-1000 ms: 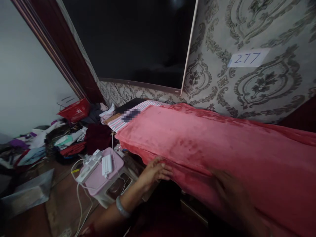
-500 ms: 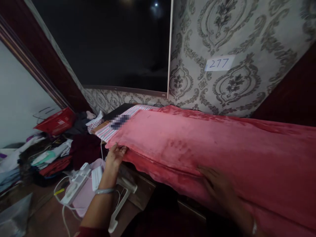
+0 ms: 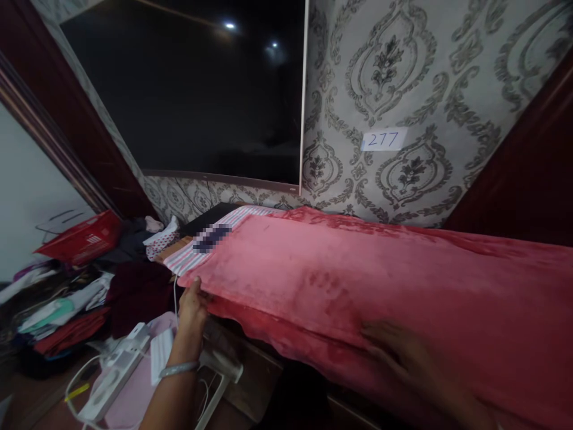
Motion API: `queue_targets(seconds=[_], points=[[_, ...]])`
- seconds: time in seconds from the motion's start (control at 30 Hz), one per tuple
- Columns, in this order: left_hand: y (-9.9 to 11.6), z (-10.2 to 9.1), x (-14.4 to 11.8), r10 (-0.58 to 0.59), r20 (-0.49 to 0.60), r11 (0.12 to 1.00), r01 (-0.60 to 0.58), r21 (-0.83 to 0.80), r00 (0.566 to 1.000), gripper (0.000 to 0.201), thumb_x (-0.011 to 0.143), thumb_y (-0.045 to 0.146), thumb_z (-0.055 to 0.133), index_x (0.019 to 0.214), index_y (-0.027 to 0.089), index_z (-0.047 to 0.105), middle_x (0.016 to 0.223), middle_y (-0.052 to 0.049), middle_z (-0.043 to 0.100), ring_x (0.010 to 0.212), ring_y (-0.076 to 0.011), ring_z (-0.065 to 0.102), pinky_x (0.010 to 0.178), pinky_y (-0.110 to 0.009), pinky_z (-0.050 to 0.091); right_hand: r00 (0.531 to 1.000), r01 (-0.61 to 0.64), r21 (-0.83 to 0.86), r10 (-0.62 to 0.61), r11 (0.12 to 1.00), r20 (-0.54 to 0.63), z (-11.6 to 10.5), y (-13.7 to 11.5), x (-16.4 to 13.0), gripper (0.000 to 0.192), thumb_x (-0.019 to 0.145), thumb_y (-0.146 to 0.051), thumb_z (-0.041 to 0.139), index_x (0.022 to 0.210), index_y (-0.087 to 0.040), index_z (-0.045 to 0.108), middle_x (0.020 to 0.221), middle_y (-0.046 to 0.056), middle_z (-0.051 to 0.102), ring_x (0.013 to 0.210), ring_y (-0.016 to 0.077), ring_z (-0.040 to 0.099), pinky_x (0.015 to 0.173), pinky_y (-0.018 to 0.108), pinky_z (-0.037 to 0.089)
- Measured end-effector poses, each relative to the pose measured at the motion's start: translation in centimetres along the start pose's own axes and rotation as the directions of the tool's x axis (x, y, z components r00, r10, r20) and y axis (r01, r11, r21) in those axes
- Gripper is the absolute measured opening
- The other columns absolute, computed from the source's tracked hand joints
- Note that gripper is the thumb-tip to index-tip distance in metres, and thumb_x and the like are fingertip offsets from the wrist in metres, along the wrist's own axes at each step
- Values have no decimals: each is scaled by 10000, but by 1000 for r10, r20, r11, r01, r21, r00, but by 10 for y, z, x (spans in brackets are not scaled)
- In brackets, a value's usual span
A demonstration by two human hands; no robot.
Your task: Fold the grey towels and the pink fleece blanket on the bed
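Note:
A red-pink plush blanket (image 3: 358, 280) lies spread along a long raised surface against the patterned wall. My left hand (image 3: 192, 306) grips the blanket's near left corner, fingers curled under its edge. My right hand (image 3: 403, 358) rests flat on the blanket's front fold, fingers spread, blurred and in shadow. A striped cloth (image 3: 190, 254) shows beyond the blanket's left end.
A large dark screen (image 3: 188, 95) hangs on the wall, with a "277" label (image 3: 384, 140) to its right. A pink stool (image 3: 134, 388) carrying a white power strip (image 3: 111, 373) stands below my left hand. Piled clothes (image 3: 67, 304) and a red basket (image 3: 83, 239) fill the floor at left.
My left hand slid left along the blanket's front edge to its corner and took hold of it. My right hand stayed pressed on the front fold. The view tilted up.

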State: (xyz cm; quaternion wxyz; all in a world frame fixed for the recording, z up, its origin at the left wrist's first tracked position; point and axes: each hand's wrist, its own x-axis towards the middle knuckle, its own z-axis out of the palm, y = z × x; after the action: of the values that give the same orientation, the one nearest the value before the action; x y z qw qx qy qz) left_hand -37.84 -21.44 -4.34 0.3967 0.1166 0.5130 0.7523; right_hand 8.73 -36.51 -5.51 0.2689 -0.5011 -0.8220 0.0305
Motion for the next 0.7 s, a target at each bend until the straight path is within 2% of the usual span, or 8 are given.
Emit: queue_targets(seconds=[0.1, 0.27, 0.37, 0.53, 0.6, 0.7], points=[[1, 0, 3, -7, -35, 1000, 7, -7, 999, 106, 730, 144, 673, 747, 161, 570, 639, 26, 591, 530, -122, 545, 661, -314, 521, 998, -43, 35, 41, 998, 51, -7, 7, 16, 351, 1011, -361, 419, 1122, -290, 744, 1077, 69, 753, 947, 250, 715, 832, 425, 612], [0, 3, 6, 36, -122, 999, -36, -2, 992, 144, 661, 101, 665, 762, 154, 577, 624, 41, 586, 518, -102, 527, 552, -239, 461, 998, -18, 41, 16, 999, 54, -8, 14, 52, 385, 1020, -348, 379, 1063, -258, 750, 1068, 78, 750, 955, 248, 706, 869, 435, 597], [-1, 2, 8, 50, -143, 999, -51, -3, 988, 161, 635, 102, 660, 759, 156, 573, 609, 53, 571, 506, -89, 514, 527, -216, 446, 998, 28, 23, -29, 999, 48, 8, 14, 61, 390, 1022, -334, 370, 1136, -246, 733, 1154, 85, 731, 1043, 240, 685, 938, 434, 572], [3, 0, 8, 37, -93, 999, -35, 23, 995, 198, 604, 113, 695, 779, 150, 608, 625, 37, 601, 511, -99, 533, 517, -218, 455, 999, 48, -140, -46, 989, 18, 53, 22, 49, 441, 980, -371, 463, 1357, -217, 633, 1340, 128, 646, 1209, 296, 613, 1015, 528, 514], [5, 1, 5, 63, -57, 997, -61, 41, 996, 195, 610, 130, 712, 783, 144, 624, 647, 24, 620, 531, -102, 546, 536, -224, 473, 999, 31, -146, -29, 989, 21, 61, 23, 43, 460, 989, -353, 454, 1414, -230, 583, 1389, 116, 614, 1255, 285, 582, 1052, 527, 486], [9, 9, 1, 140, -2, 989, -139, 55, 990, 211, 623, 159, 726, 816, 146, 640, 710, 12, 650, 589, -111, 576, 580, -234, 506, 1000, 8, -117, -5, 993, 24, 58, 15, 40, 459, 1001, -344, 451, 1431, -234, 564, 1422, 104, 590, 1302, 273, 545, 1088, 512, 459]])
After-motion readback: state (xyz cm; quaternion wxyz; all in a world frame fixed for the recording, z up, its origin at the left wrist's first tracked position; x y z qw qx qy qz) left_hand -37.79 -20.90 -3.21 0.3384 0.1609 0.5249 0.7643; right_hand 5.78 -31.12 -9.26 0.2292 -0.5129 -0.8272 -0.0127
